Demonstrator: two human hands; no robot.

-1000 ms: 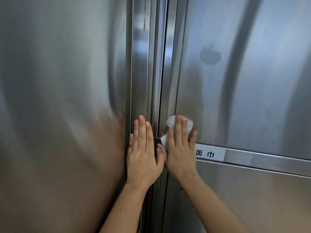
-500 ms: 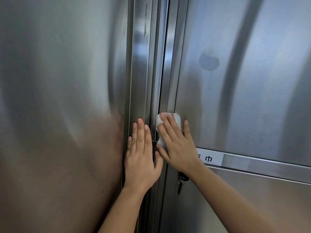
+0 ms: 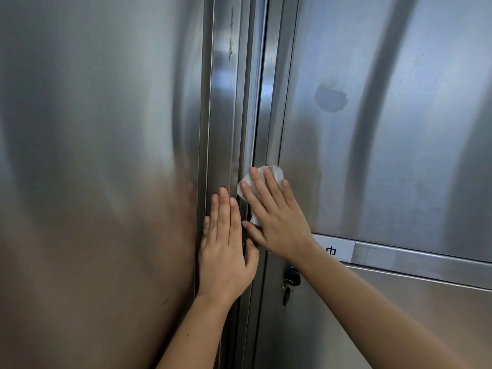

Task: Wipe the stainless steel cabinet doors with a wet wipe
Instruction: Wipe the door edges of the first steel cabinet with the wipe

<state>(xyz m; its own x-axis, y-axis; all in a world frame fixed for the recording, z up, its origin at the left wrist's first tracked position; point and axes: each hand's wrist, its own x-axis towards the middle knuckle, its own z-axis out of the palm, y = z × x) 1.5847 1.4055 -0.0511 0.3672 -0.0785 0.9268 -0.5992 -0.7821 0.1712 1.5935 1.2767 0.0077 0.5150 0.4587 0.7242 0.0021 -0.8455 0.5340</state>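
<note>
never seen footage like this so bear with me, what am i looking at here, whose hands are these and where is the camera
No machine here: a person wears one wide-angle camera on the head, so both arms reach in from below. Ahead are two stainless steel cabinet doors, the left door and the right door, with upright metal strips between. The left hand lies flat on those strips. The right hand presses a white wet wipe against the right door's edge with straight fingers. The right door also shows a dark round mark, a white label and a key in its lock.
</note>
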